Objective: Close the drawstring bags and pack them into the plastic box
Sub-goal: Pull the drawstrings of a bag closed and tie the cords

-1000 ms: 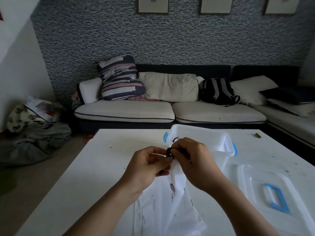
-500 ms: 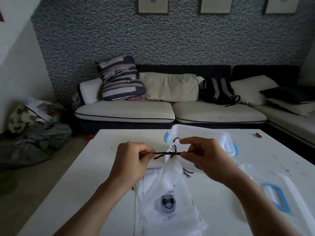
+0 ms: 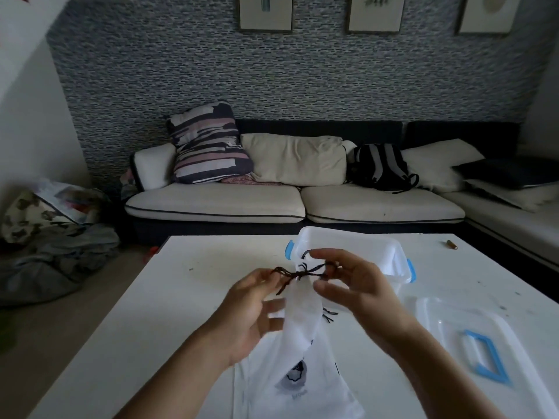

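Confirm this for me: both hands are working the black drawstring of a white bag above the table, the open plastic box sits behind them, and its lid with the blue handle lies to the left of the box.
Wrong on one point: the lid lies right of the plastic box, as the head view shows. The rest stands.

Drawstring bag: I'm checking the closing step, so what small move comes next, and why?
Probably pull the dark cord ends apart again to cinch the drawstring bag. The left hand and right hand each pinch an end, and the plastic box waits open behind.
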The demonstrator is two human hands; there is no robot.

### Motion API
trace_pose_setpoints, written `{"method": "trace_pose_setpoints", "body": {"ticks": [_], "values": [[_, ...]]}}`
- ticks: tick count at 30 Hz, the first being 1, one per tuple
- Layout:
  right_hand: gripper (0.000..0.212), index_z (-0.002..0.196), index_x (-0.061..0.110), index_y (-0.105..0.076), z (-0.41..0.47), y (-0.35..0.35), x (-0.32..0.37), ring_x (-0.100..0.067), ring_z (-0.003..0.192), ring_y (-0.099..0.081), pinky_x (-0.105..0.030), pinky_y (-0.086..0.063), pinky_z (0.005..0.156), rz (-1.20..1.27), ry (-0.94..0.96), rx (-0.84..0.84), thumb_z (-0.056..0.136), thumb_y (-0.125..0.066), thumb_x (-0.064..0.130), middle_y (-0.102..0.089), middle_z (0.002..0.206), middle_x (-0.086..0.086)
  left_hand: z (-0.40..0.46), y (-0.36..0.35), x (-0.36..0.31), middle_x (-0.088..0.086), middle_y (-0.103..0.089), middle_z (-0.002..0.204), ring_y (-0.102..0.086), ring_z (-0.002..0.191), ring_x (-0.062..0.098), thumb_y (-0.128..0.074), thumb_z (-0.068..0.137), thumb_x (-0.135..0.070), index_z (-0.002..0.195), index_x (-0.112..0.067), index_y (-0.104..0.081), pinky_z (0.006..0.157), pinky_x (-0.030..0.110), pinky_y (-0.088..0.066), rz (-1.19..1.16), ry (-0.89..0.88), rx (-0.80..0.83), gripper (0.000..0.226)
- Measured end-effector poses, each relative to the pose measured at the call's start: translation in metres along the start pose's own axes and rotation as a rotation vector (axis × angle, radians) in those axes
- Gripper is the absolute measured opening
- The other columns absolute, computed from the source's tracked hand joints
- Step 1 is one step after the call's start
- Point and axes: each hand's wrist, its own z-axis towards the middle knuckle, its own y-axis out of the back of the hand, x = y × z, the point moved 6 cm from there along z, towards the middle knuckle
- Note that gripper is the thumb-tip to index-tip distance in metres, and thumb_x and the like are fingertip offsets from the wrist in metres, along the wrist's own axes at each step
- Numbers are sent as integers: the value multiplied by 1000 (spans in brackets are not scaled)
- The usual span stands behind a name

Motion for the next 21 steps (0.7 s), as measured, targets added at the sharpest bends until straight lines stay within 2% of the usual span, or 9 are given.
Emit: {"method": "trace_pose_setpoints", "body": {"ticks": [3,5,6,8,10,13,15,18,21], "values": [[106,146,42,-37,-2,-7,-1,-4,127,-47,-29,-48,100,-399,48,-82,57,-94,47,-38,146,16,2,-19,4,24,-68,115,-69,85,34,-47,101,-17,116,0,-66,68,44,-58,-316,74,63,30],[124,154,39,-20,-2,-18,-7,-1,132,-38,-24,-38,105,-648,-13,-66,54,-90,61,-30,152,20,6,-24,0,26,-65,123,-69,100,34,-47,101,-21,125,2,-63,80,45,-59,-411,54,94,37],[114,153,36,-23,-2,-24,-9,-1,128,-44,-19,-39,102,-655,-40,-63,61,-87,58,-40,147,18,8,-25,-3,25,-65,125,-67,105,34,-49,99,-22,126,3,-63,86,45,-57,-447,49,113,39],[64,140,35,-48,0,-24,-13,1,109,-60,-14,-46,84,-519,-30,-141,82,-77,43,-64,120,20,12,-24,-7,21,-66,120,-67,101,32,-53,92,-21,121,3,-65,89,43,-52,-496,41,134,40],[26,119,34,-61,4,-11,-15,-4,94,-66,-19,-50,75,-530,-5,-236,94,-65,31,-71,98,16,19,-22,-5,17,-69,116,-69,100,31,-51,93,-18,108,1,-68,93,44,-52,-514,41,132,29],[21,113,22,-54,17,23,-9,-22,77,-60,-30,-42,61,-649,-44,-329,94,-62,15,-68,90,0,30,-11,-2,18,-73,112,-69,107,33,-49,100,-12,101,-2,-65,101,48,-50,-427,-7,-24,19],[22,106,16,-57,26,54,18,-29,68,-55,-33,-40,57,-791,79,-516,89,-65,6,-67,84,-9,39,5,-2,13,-75,106,-69,105,31,-55,99,-14,97,-10,-61,95,46,-54,-170,-84,-158,7],[20,91,17,-66,45,78,72,-31,78,-59,-30,-33,61,-1074,396,-807,79,-69,1,-71,87,-7,52,29,-14,-3,-70,102,-66,104,15,-65,94,-23,95,-20,-60,87,29,-53,615,-343,-209,6],[30,96,18,-73,108,84,48,-32,95,-62,-30,-43,69,-1146,306,-654,78,-63,-3,-71,102,-7,65,45,-18,-11,-65,103,-61,102,4,-68,91,-28,95,-27,-59,81,20,-46,1122,-497,-152,10]]}}
